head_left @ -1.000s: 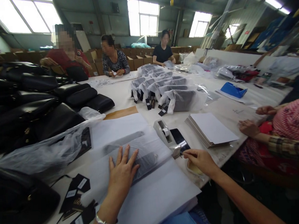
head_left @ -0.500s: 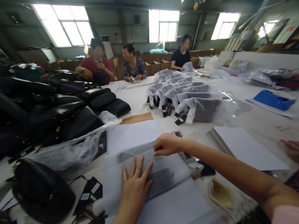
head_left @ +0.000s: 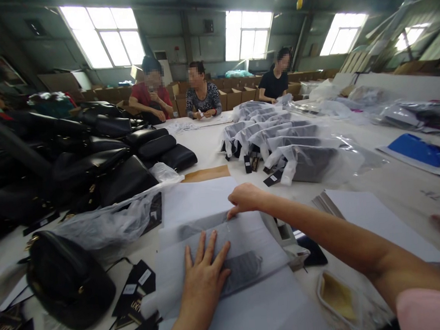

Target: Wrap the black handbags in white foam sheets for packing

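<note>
My left hand [head_left: 205, 276] lies flat with its fingers spread on a sheet of thin, translucent white wrapping paper [head_left: 247, 228]. Through the sheet shows a dark, flat item [head_left: 242, 269], its kind unclear. At the sheet's far edge is my right hand [head_left: 247, 198], fingers curled in and thumb pointing down onto the paper; what those fingers hold, if anything, is hidden. Under the wrapping lie larger white sheets [head_left: 203, 191]. Beside my right forearm sits a grey tape dispenser-like device [head_left: 296, 252], partly covered.
A black handbag [head_left: 70, 286] and black tags [head_left: 134, 291] lie at left, before a heap of black bags [head_left: 107, 168]. Wrapped bags [head_left: 306, 159] stand in rows beyond. Right are a white paper stack [head_left: 382, 219] and a small tray [head_left: 338, 297]. Co-workers [head_left: 202, 96] sit opposite.
My right thumb has extended down onto the wrapping's far edge, where the hand was a tighter fist before. My left hand keeps its place on the paper. The view has shifted slightly.
</note>
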`<state>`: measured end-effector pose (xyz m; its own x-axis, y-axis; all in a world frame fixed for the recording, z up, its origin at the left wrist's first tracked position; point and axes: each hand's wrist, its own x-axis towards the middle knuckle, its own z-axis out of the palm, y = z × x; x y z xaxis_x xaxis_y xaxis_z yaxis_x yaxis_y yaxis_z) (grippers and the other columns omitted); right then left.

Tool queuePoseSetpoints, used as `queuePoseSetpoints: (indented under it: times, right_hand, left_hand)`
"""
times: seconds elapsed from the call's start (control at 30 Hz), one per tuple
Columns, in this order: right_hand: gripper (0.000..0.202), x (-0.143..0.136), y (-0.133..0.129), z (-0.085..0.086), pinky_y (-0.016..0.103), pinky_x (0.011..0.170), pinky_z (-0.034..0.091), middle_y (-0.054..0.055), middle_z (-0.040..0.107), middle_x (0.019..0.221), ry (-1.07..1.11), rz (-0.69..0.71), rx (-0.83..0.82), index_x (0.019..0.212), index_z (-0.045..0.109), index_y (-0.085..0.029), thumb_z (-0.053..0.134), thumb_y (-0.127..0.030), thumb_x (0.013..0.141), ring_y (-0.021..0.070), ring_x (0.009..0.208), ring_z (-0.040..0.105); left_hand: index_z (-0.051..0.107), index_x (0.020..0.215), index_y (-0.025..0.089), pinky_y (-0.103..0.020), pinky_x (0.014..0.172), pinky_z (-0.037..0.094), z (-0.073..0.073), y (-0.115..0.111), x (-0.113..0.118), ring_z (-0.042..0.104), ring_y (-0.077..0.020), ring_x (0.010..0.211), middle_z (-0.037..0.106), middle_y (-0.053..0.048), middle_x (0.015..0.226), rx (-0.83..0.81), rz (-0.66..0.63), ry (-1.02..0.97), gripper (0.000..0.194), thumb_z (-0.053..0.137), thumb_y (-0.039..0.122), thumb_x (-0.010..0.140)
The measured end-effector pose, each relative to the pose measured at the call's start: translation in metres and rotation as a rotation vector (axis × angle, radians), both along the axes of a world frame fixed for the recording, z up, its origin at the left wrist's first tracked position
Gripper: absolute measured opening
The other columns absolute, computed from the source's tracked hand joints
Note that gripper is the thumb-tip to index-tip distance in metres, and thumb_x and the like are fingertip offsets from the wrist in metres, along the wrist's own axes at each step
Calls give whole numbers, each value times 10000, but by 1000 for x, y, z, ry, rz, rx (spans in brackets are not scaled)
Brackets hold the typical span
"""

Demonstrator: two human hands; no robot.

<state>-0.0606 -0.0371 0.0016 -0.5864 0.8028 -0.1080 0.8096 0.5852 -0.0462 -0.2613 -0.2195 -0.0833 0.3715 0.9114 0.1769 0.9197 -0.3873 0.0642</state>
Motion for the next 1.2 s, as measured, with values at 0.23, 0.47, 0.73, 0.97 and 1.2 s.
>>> queuePoseSetpoints:
  times: [0.23, 0.47, 0.73, 0.97, 1.2]
  right_hand:
    - [251, 99, -77, -18, 348, 861, 482, 90, 725, 1094, 247, -435, 198, 1094, 697, -221, 571, -365, 932, 240, 993, 667]
    - [399, 136, -187, -66, 458, 1106, 350, 134, 585, 1371, 832, -895, -105, 934, 779, -205, 590, -545, 845, 303, 1280, 527]
    - [375, 104, -211, -67, 434, 1090, 389, 141, 545, 1417, 1366, -1020, -72, 768, 786, -191, 792, -553, 671, 328, 1284, 525]
    - [408, 100, -252, -62, 409, 920, 548, 115, 708, 1180, 1388, -1086, -76, 959, 780, -208, 724, -562, 763, 299, 1134, 642]
    - [436, 103, -257, -84, 294, 569, 567, 108, 761, 882, 1437, -1200, -296, 865, 774, -186, 801, -565, 650, 213, 709, 709]
  left_hand:
    - [465, 1432, 383, -699, 1068, 316, 7, -2, 1, 286, -380, 1454, 305, -55, 1593, -13, -7, 19, 565, 605, 246, 902]
    - [475, 1428, 363, -699, 1078, 295, 9, -4, 2, 270, -373, 1462, 317, -55, 1588, -8, -9, -8, 512, 564, 272, 932]
    - [460, 1437, 365, -701, 1067, 305, 8, -4, 0, 258, -373, 1466, 304, -55, 1593, -6, -17, 3, 505, 552, 315, 943]
    - [459, 1438, 365, -696, 1070, 301, 9, -4, 0, 251, -370, 1470, 306, -54, 1594, -11, -21, -10, 506, 549, 316, 943]
    - [460, 1438, 364, -702, 1068, 299, 10, -4, -1, 242, -371, 1473, 309, -60, 1595, -23, -32, -26, 503, 542, 316, 944]
